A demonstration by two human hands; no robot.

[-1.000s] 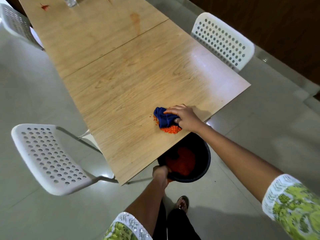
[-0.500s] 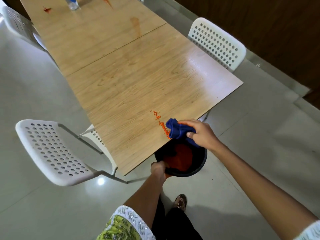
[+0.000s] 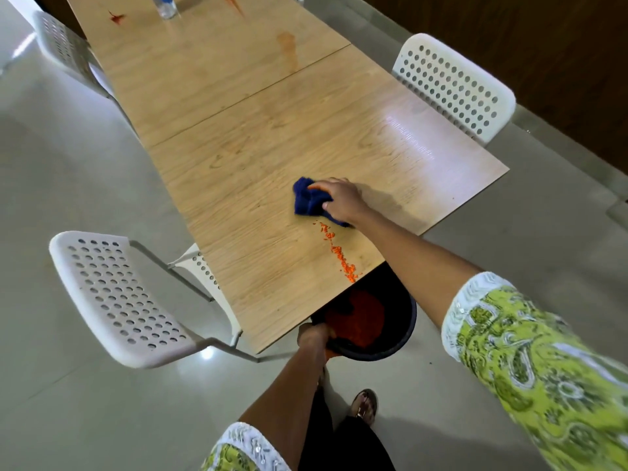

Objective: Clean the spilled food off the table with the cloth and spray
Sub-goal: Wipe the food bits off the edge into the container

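Beyond the orange crumbs (image 3: 339, 254), right hand (image 3: 343, 198) presses the bunched blue cloth (image 3: 307, 202); drag nearward steadily, toward the bucket (image 3: 401, 338) gripped by the left hand (image 3: 314, 336).

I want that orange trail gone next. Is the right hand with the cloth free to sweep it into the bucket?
Probably yes. The right hand presses the blue cloth just above the trail; bare table lies between, and the bucket waits under the edge.
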